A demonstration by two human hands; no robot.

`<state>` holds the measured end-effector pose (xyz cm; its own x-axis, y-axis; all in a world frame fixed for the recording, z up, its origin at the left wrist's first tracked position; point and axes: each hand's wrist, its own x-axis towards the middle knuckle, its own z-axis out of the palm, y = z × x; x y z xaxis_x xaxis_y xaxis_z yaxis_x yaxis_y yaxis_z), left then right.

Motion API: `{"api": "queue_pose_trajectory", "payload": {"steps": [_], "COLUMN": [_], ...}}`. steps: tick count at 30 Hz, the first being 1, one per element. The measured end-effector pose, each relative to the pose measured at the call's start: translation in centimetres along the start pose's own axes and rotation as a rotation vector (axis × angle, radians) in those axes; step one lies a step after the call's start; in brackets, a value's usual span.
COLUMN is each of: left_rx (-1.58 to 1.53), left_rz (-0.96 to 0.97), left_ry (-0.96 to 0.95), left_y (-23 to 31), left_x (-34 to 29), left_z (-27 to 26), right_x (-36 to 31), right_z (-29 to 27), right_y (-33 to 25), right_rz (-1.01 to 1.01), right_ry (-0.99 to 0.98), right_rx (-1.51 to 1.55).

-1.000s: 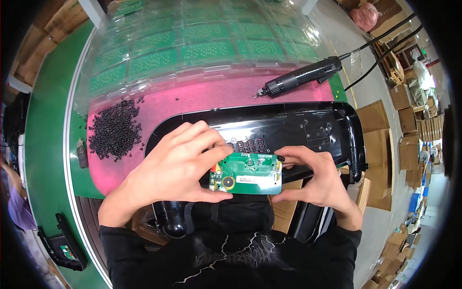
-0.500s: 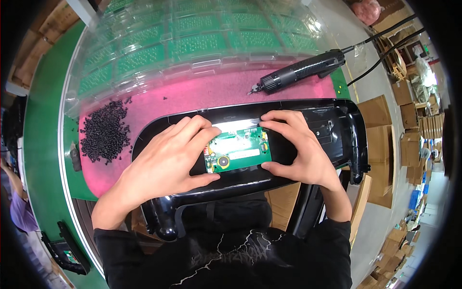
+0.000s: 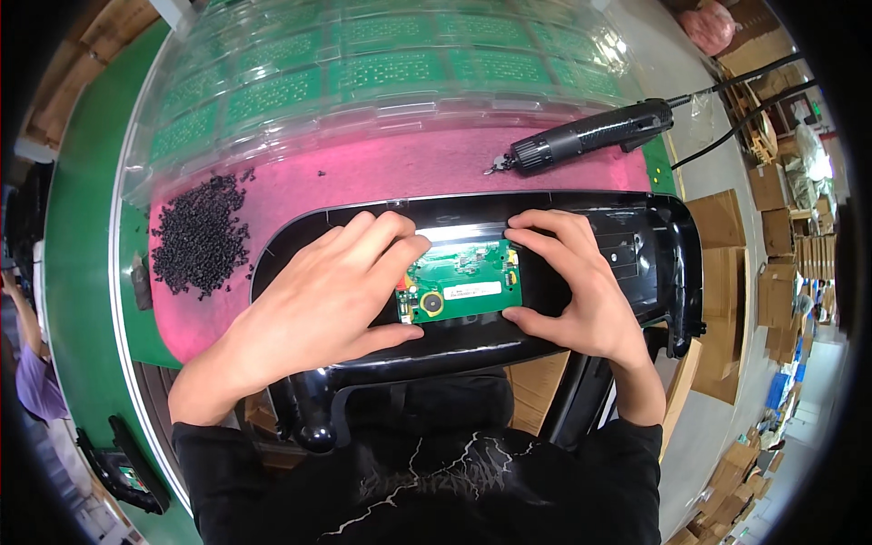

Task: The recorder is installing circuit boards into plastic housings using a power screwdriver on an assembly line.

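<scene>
A green circuit board [image 3: 486, 263] with a white label strip and a round, gold-rimmed part lies within the recess of a black plastic housing [image 3: 472, 341]. My left hand [image 3: 313, 286] grips the board's left edge, thumb at the near corner and fingers at the far one. Its right edge is held by my right hand [image 3: 581, 291] in the same way, with thumb and fingers spread to the two corners. Whether the board rests fully on the housing, I cannot tell. My fingers cover parts of both its sides.
Beyond the housing, a black electric screwdriver [image 3: 590, 136] lies on a pink mat [image 3: 391, 168]. A heap of small black screws [image 3: 200, 236] sits at the mat's left. Clear plastic trays of green boards [image 3: 391, 68] stand at the back. Cardboard boxes [image 3: 722, 309] are on the right.
Both hands keep their grip on the board. The bright glare on it has lessened, so its tilt may differ slightly. The whole scene has shifted a little to the right in view.
</scene>
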<state>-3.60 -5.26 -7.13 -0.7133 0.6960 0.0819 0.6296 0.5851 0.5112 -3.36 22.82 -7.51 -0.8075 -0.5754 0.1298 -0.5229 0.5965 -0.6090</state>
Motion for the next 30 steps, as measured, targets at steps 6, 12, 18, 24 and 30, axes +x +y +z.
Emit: {"api": "queue_pose_trajectory", "payload": {"steps": [6,12,18,24,30], "left_rx": [0.005,-0.021,-0.188,-0.067,0.047], "left_rz": [0.020,0.022,0.095,-0.151,-0.096], "left_ry": [0.031,0.021,0.383,0.513,0.376], "left_y": [-0.3,-0.5,-1.6,-8.2,-8.6], "left_x": [-0.2,-0.4,-0.8,-0.1,0.3], "left_z": [0.2,0.2,-1.1,-3.2,-2.5], "right_x": [0.2,0.2,-1.1,0.5,5.1], "right_z": [0.0,-0.2,-4.0,-10.6,-9.5], "right_y": [-0.1,-0.6,-0.7,7.5,6.7], "right_rz": [0.004,0.049,0.134,0.477,0.426], "right_ry": [-0.011,-0.038,0.068,0.388,0.577], "right_rx": [-0.031,-0.045,-0.077,-0.152,0.405]}}
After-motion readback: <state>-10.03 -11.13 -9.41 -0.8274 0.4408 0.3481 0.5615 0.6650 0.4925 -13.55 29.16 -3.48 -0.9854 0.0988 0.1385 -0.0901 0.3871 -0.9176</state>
